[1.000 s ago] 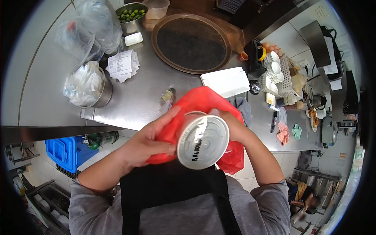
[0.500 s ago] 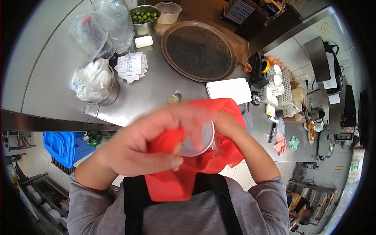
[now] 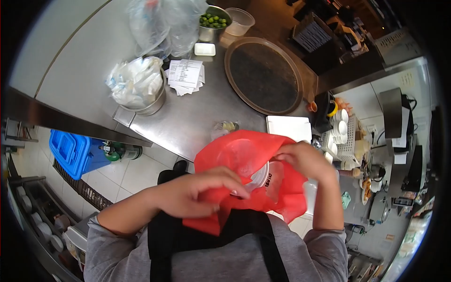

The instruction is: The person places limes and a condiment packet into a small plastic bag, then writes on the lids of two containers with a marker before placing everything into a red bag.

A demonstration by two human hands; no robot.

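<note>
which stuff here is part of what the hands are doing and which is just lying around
In hand: red plastic bag, lidded tub inside it, left hand and right hand both gripping the bag.
Lying about: round tray, bowl of limes, paper slips, white board, steel pot of bags, blue crate.

The lidded tub sits inside the plastic bag, with the left hand on the bag's near left side and the right hand on its right rim. Behind the bag, on the counter, a rectangular tray lies before a round tray. Left of the round tray lie receipts, with a pot of bags farther left and a bowl of limes behind.
</note>
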